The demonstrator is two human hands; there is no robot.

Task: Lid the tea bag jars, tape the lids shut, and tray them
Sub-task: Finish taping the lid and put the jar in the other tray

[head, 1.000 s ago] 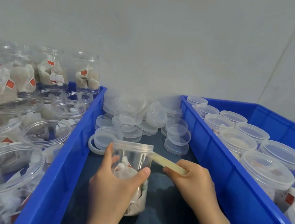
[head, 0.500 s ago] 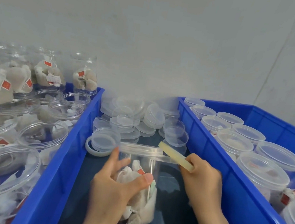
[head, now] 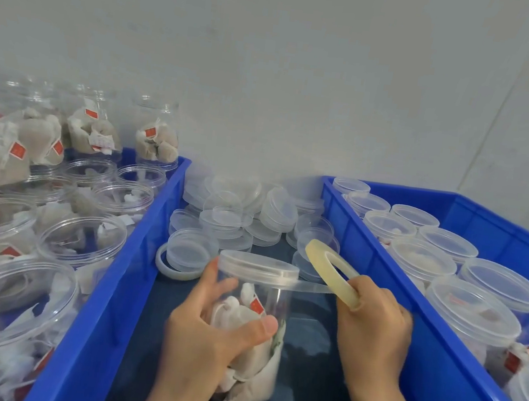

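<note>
My left hand (head: 206, 336) grips a clear jar of tea bags (head: 248, 358), which stands between the two blue trays with its clear lid (head: 258, 268) on. My right hand (head: 374, 327) holds a thin roll of clear tape (head: 331, 270) to the right of the jar. A strip of tape (head: 307, 287) runs taut from the roll to the lid's lower edge. The right blue tray (head: 436, 364) holds several lidded jars. The left blue tray (head: 102, 313) holds several open jars of tea bags.
A pile of loose clear lids (head: 237, 220) lies behind the jar on the dark surface. A second tape ring (head: 174, 271) lies flat at the left, around a lid. A pale wall closes off the back.
My right hand has pulled the tape roll away to the right and up, drawing out a longer strip from the lid. The jar sits lower and closer in view, still in my left hand.
</note>
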